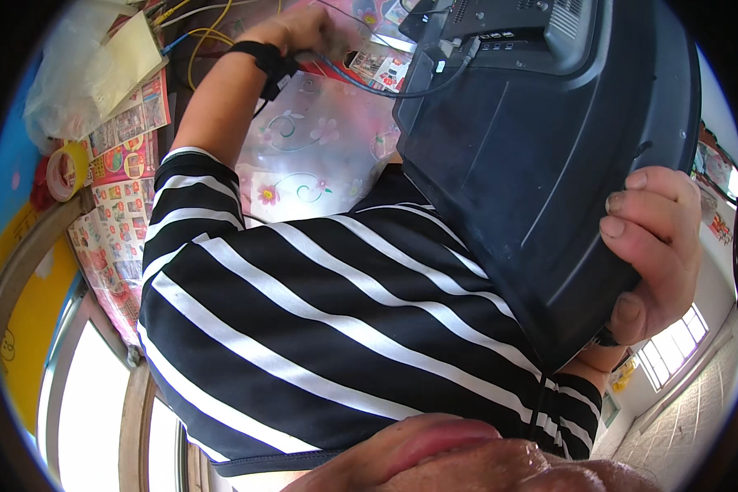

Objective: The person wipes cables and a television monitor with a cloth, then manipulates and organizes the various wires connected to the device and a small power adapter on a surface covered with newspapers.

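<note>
My right hand (655, 252) grips the edge of a black flat-screen television or monitor (504, 160), its fingertips and thumb on the back panel. The screen is tilted against my black and white striped shirt, its rear ports facing up. A grey-blue video cable (400, 95) is plugged into one of those ports. It runs in a curve towards my left hand (310, 31), whose fingers are curled and blurred beyond a black wrist strap; whether they hold the cable cannot be told. Another, empty-looking light connector sits beside the plug.
Under my left arm lies a flowered plastic table cover (320, 141). At the left are a pale box (132, 64) with yellow and blue network cables, a clear plastic bag (67, 74), a roll of yellow tape (67, 172) and printed sheets (120, 246). A dark thin cable crosses the top.
</note>
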A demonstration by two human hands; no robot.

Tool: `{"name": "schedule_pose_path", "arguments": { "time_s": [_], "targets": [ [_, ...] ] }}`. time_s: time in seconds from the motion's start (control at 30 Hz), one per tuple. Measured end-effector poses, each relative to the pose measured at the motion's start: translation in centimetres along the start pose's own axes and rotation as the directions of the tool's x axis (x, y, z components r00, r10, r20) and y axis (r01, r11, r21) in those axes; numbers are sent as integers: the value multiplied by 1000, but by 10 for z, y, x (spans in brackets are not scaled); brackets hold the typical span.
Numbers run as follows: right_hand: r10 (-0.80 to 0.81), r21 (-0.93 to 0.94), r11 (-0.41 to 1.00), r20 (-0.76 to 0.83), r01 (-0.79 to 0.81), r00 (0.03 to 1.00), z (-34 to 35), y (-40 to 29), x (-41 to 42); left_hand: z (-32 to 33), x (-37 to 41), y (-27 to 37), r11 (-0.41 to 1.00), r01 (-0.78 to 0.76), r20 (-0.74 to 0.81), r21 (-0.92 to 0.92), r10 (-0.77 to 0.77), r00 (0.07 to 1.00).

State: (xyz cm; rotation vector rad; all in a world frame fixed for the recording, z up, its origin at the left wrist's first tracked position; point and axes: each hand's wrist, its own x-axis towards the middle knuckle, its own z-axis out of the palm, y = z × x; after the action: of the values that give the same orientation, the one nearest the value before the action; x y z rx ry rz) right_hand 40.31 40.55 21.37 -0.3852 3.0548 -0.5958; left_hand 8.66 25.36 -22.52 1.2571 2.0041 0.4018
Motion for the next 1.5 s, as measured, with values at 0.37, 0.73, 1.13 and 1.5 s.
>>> {"name": "schedule_pose_path", "arguments": {
  "time_s": [0.37,0.73,1.13,1.5],
  "targets": [
    [-96,34,994,-87,100,992,11,10,-3,50,92,47,663,-663,-300,348,749,591],
    [-189,32,981,-93,192,978,9,18,-5,-2,59,70,753,-36,-255,657,267,929],
    [-236,95,965,-87,244,968,10,29,-14,60,-21,83,793,-582,-422,181,597,682],
    [-250,72,962,-158,264,955,16,30,-15,64,-1,95,854,-277,-235,440,408,882]
  ]
}}
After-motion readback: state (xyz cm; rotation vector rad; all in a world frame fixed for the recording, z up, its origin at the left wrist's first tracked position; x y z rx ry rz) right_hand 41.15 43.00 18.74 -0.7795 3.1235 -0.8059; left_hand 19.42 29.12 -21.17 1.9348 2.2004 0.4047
